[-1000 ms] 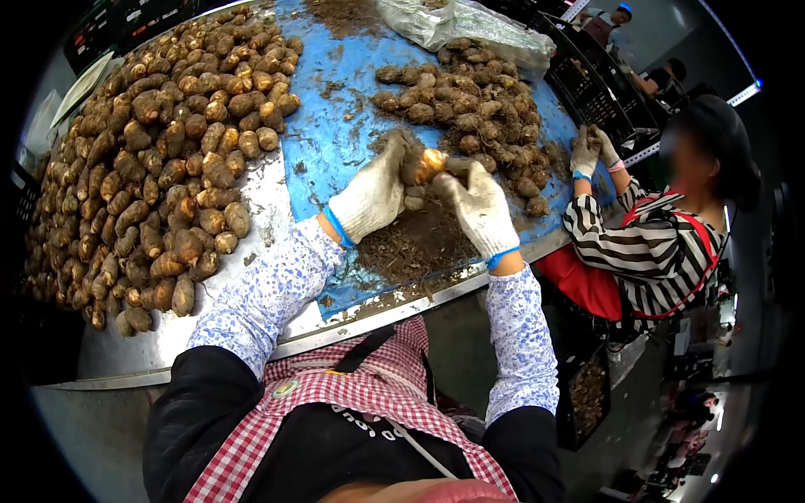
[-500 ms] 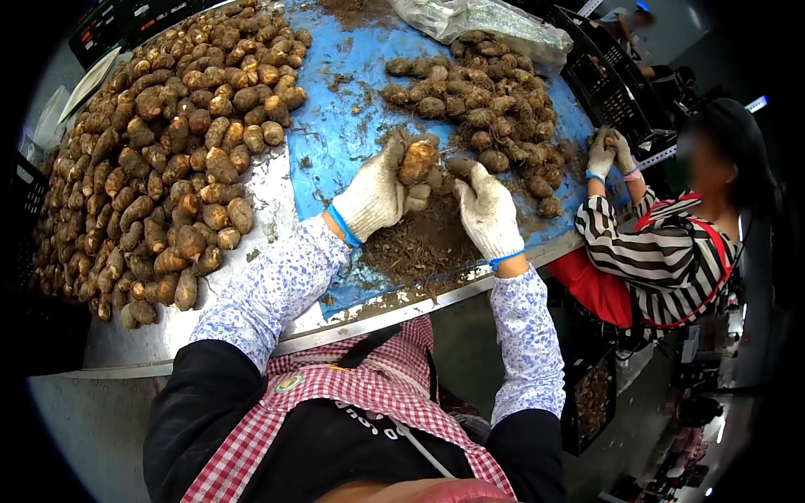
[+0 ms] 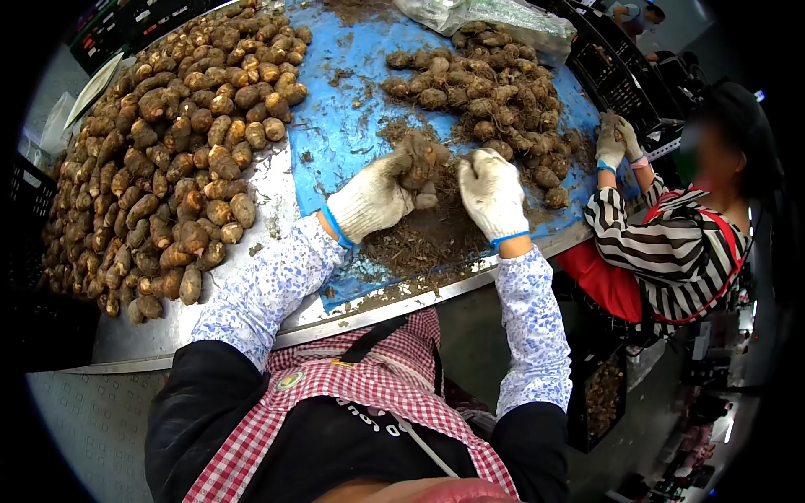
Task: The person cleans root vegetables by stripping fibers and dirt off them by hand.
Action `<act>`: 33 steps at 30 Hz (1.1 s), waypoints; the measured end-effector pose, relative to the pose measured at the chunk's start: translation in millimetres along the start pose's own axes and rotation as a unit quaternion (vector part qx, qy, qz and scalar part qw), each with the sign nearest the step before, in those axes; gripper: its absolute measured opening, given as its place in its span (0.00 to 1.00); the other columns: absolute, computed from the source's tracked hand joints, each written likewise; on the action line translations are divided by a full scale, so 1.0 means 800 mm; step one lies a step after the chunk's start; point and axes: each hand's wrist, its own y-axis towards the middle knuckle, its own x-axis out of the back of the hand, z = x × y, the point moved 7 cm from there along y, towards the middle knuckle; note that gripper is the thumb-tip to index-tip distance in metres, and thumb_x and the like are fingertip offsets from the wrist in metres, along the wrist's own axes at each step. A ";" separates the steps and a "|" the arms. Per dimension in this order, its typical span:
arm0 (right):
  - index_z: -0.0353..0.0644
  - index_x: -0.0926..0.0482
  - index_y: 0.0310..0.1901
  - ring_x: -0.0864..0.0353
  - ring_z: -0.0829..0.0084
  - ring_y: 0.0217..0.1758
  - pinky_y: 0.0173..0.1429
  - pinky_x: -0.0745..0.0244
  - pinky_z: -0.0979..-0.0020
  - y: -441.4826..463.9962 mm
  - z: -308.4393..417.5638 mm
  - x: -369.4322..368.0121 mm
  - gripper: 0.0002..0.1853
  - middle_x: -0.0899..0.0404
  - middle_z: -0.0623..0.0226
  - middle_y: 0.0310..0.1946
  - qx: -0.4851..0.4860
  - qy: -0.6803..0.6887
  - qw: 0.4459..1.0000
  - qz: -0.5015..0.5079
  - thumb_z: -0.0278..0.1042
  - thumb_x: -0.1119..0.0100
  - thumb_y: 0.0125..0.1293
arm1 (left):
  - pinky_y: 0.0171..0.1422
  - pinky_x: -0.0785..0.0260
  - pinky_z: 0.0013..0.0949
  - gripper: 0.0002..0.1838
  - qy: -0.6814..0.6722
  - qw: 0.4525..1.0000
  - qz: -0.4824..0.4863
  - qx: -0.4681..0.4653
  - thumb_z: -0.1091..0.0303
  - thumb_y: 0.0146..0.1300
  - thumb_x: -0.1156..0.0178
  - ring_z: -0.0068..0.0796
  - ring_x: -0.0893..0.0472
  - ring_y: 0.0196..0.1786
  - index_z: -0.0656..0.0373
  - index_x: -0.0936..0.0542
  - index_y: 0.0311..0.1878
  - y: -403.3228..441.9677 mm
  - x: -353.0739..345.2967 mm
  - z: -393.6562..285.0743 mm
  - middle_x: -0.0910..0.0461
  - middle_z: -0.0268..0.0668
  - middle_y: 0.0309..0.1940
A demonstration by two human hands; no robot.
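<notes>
My left hand, in a soiled white knit glove, is closed around a brown taro above the table. Just right of it, my right hand has its gloved fingers curled; whatever may be inside them is hidden. Under both hands lies a heap of dark soil and root scraps on a blue sheet. Beyond my right hand is a pile of hairy, soil-covered taros. To the left, a large pile of smoother taros covers the metal tabletop.
A clear plastic bag lies at the far edge. On the right a co-worker in striped sleeves has gloved hands at the table. Black crates stand behind, and another crate of scraps sits low at right.
The taro in my left hand has turned, its pale orange patch now out of sight. My right hand has curled its fingers and shifted slightly up. The view has shifted a little.
</notes>
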 end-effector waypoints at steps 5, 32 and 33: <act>0.37 0.20 0.45 0.17 0.56 0.43 0.49 0.21 0.58 -0.018 0.029 0.033 0.15 0.18 0.50 0.39 0.003 0.211 0.977 -0.038 0.38 0.34 0.62 | 0.59 0.25 0.44 0.23 0.092 0.992 -0.054 -0.062 0.53 0.77 0.56 0.36 0.22 0.58 0.56 0.29 0.67 -0.007 -0.008 -0.012 0.25 0.38 0.62; 0.39 0.26 0.27 0.20 0.55 0.27 0.37 0.24 0.59 -0.041 0.024 0.011 0.12 0.23 0.55 0.20 0.067 0.087 0.994 0.015 0.37 0.39 0.65 | 0.57 0.26 0.29 0.22 0.078 0.992 0.100 -0.025 0.65 0.76 0.54 0.30 0.21 0.53 0.70 0.33 0.67 -0.037 -0.054 -0.012 0.21 0.38 0.53; 0.39 0.26 0.26 0.20 0.52 0.26 0.38 0.23 0.59 -0.043 0.009 0.005 0.12 0.24 0.55 0.19 0.082 0.038 0.995 -0.043 0.34 0.39 0.63 | 0.53 0.26 0.27 0.21 0.104 0.993 -0.011 -0.055 0.66 0.76 0.54 0.26 0.20 0.49 0.68 0.31 0.66 -0.046 -0.070 -0.015 0.21 0.35 0.49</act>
